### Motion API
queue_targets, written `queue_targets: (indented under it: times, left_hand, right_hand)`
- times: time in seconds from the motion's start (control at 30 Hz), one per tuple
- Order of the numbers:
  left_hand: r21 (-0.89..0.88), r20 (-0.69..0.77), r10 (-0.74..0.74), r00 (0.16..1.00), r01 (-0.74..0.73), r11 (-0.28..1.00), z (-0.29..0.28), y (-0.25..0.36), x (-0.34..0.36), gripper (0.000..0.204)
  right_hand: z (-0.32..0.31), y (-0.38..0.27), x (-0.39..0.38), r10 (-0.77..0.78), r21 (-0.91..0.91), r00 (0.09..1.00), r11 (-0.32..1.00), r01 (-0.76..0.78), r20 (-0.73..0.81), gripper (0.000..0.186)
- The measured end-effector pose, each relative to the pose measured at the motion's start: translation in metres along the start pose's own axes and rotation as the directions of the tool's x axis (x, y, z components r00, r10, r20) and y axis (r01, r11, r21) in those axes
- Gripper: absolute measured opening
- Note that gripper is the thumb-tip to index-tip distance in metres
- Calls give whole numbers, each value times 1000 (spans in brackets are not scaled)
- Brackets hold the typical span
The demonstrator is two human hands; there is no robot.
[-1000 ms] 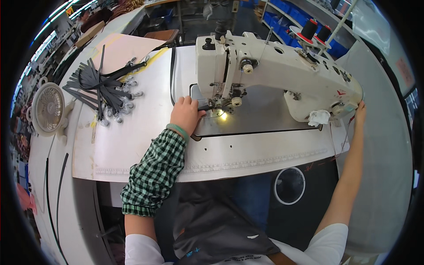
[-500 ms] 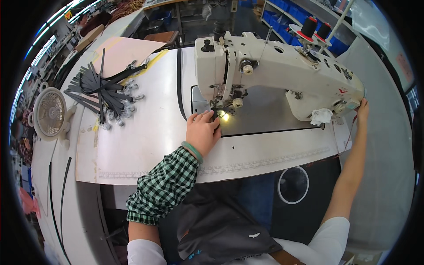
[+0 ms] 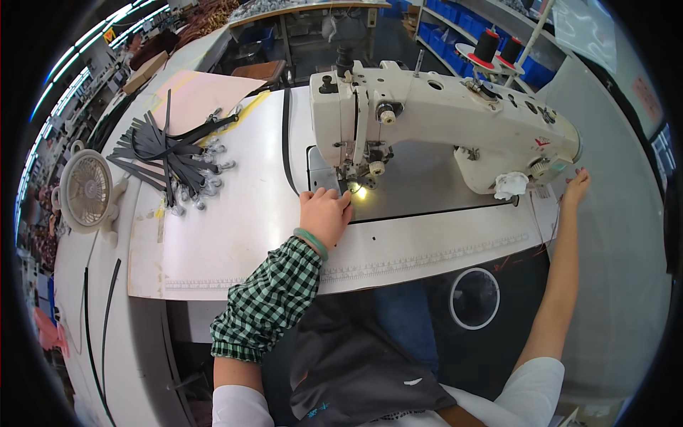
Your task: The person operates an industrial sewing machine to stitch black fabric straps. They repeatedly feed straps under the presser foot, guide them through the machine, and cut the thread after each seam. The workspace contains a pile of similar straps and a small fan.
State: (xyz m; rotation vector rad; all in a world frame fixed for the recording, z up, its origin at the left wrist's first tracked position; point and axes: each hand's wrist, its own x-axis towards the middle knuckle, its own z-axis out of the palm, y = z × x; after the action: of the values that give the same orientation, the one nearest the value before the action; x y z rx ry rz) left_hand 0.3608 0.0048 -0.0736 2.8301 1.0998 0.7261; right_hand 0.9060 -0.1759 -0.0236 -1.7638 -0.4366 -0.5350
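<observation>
A white sewing machine (image 3: 427, 107) stands on the table with its lamp lit beside the needle. Just in front of the presser foot (image 3: 350, 179) is my left hand (image 3: 325, 217), its fingers bent and pressed down on a black strap (image 3: 287, 142). This strap curves from the far side of the table toward my fingertips; its end under them is hidden. At the machine's right end, my right hand (image 3: 578, 188) hovers just below the handwheel (image 3: 578, 142), apart from it. Its fingers are loosely bent and slightly apart, with nothing visible in them.
A pile of dark straps (image 3: 167, 153) with clear-wrapped metal ends lies at the left, partly on a pink sheet (image 3: 206, 89). Beyond it stands a small white fan (image 3: 87, 188). Two black thread cones (image 3: 486, 47) rise behind the machine. A printed ruler (image 3: 427, 260) follows the table's front edge.
My right hand has come off the handwheel and dropped a little below it. My left hand stays by the presser foot. The whole view has shifted slightly.
</observation>
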Motion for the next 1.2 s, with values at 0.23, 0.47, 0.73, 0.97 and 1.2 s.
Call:
queue_targets:
  times: [0.23, 0.47, 0.73, 0.97, 1.2]
  left_hand:
    - [-86, 10, 2, 1000, -1, 996, 2, -8, 6, 21]
    - [-58, 29, 130, 991, -128, 990, -19, 14, -18, 10]
    - [-64, 112, 208, 972, -202, 977, -31, 33, -44, 14]
    - [-52, 173, 242, 955, -237, 970, -45, 55, -66, 17]
    - [-141, 222, 308, 925, -282, 949, -55, 68, -87, 27]
  right_hand:
    - [-6, -66, -94, -320, 37, 946, 946, 322, -59, 30]
    - [-7, -129, -223, -513, 372, 718, 853, 366, 470, 6]
    - [6, -179, -309, -779, 637, 191, 606, 477, 598, 18]
    - [41, -206, -342, -780, 733, 71, 611, 300, 621, 22]
    - [60, -198, -348, -844, 852, -210, 420, 312, 493, 23]
